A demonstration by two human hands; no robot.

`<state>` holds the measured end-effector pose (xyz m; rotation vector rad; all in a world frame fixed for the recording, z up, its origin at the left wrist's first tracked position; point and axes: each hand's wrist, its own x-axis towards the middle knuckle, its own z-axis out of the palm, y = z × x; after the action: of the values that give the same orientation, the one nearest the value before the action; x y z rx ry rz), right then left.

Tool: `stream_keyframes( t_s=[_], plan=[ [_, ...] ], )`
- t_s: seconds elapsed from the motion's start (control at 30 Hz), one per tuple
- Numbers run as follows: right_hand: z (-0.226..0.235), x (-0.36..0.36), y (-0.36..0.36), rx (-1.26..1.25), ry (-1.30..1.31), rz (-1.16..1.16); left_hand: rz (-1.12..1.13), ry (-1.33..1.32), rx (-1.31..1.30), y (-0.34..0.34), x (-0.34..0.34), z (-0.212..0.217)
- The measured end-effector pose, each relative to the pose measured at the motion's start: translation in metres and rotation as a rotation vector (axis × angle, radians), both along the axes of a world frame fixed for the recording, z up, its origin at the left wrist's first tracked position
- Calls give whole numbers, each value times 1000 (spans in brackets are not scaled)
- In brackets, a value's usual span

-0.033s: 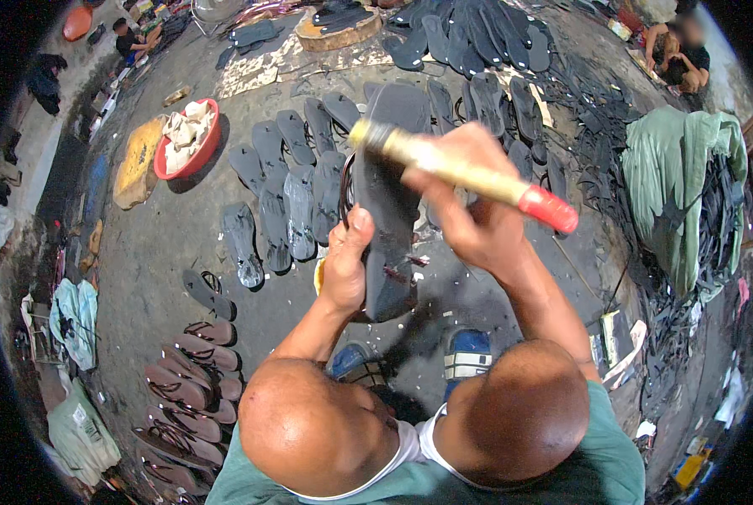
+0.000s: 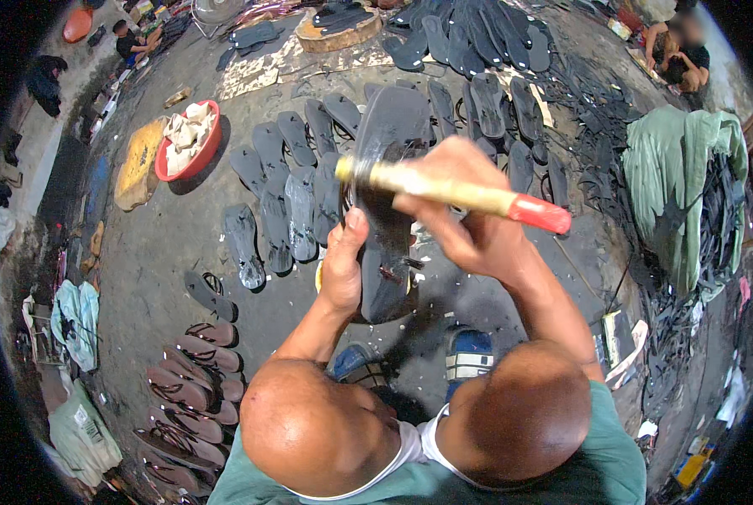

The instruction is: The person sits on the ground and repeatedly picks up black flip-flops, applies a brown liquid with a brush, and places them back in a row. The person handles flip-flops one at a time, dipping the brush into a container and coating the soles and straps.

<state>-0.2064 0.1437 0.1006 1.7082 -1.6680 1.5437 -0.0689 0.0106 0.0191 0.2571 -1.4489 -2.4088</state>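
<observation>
A large black flip-flop sole (image 2: 387, 290) is held up in front of my knees, its long side running away from me. My left hand (image 2: 341, 268) grips its left edge with the thumb along the side; the other fingers are hidden beneath. My right hand (image 2: 465, 194) is closed round a brush-like tool (image 2: 490, 199) with a pale yellow handle and red end. The tool's dark-banded, yellow-tipped end crosses the sole's middle; bristles cannot be made out. Shiny wet-looking patches show on the sole around it, and small strap ends stick out nearer me.
Rows of dark soles (image 2: 299, 210) lie ahead. Brown flip-flops (image 2: 179, 389) are lined up at left, near a red basin (image 2: 218, 143) of pale cloth. Right stands a green sack (image 2: 667, 194) with black strips. Two people sit far off at the back corners.
My right hand and the tool have moved slightly left and nearer me across the sole. The left hand still holds the sole, which has shifted only a little.
</observation>
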Motion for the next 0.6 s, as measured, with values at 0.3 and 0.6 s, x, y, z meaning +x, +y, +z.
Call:
stream_keyframes(
  t_s=[0.3, 0.6],
  plan=[
    [-4, -22, -3, -142, -273, -289, -20, 45, 189, 3, -1, 30],
    [-18, -10, 4, -123, -291, -203, -43, -98, -22, 4, -4, 10]
  ],
)
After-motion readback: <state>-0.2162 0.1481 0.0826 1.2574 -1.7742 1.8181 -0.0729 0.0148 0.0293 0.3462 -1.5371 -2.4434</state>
